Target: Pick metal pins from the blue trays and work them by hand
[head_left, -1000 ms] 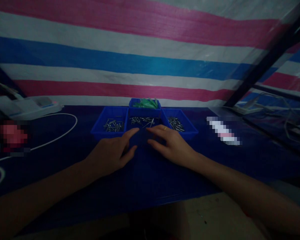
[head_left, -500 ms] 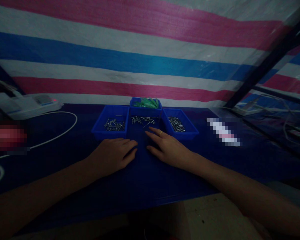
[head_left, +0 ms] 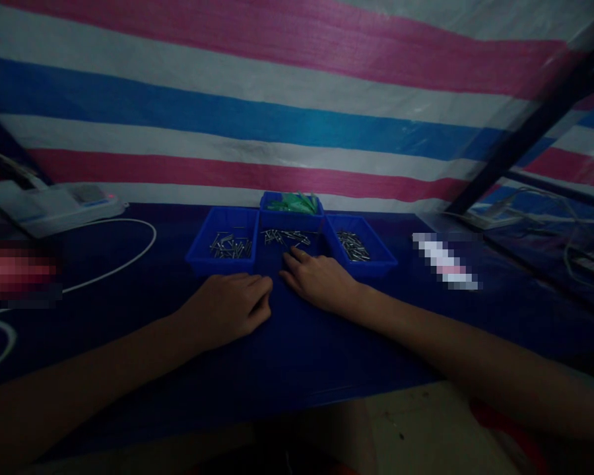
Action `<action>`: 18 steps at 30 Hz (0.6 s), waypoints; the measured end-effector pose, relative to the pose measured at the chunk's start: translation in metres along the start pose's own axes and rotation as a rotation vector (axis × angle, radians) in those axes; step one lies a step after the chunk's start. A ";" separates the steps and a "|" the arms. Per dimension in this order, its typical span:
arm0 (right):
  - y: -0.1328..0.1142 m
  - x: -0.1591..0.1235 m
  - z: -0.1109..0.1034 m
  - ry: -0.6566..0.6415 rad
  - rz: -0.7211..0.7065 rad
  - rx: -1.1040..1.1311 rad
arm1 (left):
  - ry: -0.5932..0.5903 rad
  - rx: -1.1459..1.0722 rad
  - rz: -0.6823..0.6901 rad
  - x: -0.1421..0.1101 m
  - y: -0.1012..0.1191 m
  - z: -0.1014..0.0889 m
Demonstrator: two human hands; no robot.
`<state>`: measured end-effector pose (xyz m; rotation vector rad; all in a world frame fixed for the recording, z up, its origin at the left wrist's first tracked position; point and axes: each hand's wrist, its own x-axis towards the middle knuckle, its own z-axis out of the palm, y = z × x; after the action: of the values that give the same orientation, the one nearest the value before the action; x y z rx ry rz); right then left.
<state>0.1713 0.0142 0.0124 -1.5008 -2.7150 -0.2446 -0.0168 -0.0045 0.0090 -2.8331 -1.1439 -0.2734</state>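
My left hand (head_left: 232,305) rests on the blue table in front of the left blue bin (head_left: 195,254), its thumb and fingertips brought together. Whatever may be between them is hidden. My right hand (head_left: 321,282) reaches forward, palm down, with thumb and fingers somewhat apart. Its fingertips are at the near edge of a loose pile of thin metal pins or screws (head_left: 290,236), too dark to tell which. Similar metal pieces (head_left: 230,247) lie in the left bin, and more metal pieces (head_left: 352,246) fill part of the right blue bin (head_left: 383,257).
Behind the pile stands a third blue bin (head_left: 292,221) holding green plastic pieces or bags (head_left: 297,202). A white cable (head_left: 151,231) curves over the table at left, near a white device (head_left: 79,206). A striped sheet (head_left: 287,125) hangs behind. A dark metal post (head_left: 515,145) slants at right.
My right hand has moved slightly forward and left, its fingers drawing in at the pile's near edge. The left thumb and fingers have closed together.
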 end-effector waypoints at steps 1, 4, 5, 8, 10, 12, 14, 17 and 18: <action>-0.002 -0.003 -0.001 0.001 -0.023 0.005 | 0.000 -0.008 -0.003 0.000 0.001 0.000; -0.006 -0.014 -0.005 0.010 -0.109 0.047 | -0.013 -0.018 -0.006 0.000 0.001 0.000; -0.007 -0.017 -0.005 0.030 -0.124 0.065 | -0.020 -0.020 -0.008 0.001 0.001 0.000; -0.004 -0.020 -0.003 0.097 -0.117 0.114 | -0.031 -0.019 -0.018 0.002 0.001 0.002; 0.002 -0.018 0.000 0.097 -0.119 0.140 | -0.034 -0.011 -0.026 0.002 0.000 0.002; 0.008 -0.016 0.001 0.073 -0.146 0.177 | -0.040 -0.007 -0.027 0.002 0.000 0.002; 0.013 -0.015 0.002 0.062 -0.169 0.231 | -0.043 -0.006 -0.017 0.002 0.000 0.001; 0.017 -0.018 0.000 0.057 -0.194 0.288 | -0.045 0.012 -0.007 0.001 0.001 0.001; 0.017 -0.020 -0.002 0.055 -0.212 0.296 | -0.047 0.020 -0.006 0.001 0.001 0.001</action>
<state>0.1957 0.0062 0.0141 -1.1160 -2.7169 0.1083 -0.0152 -0.0040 0.0079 -2.8335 -1.1578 -0.1949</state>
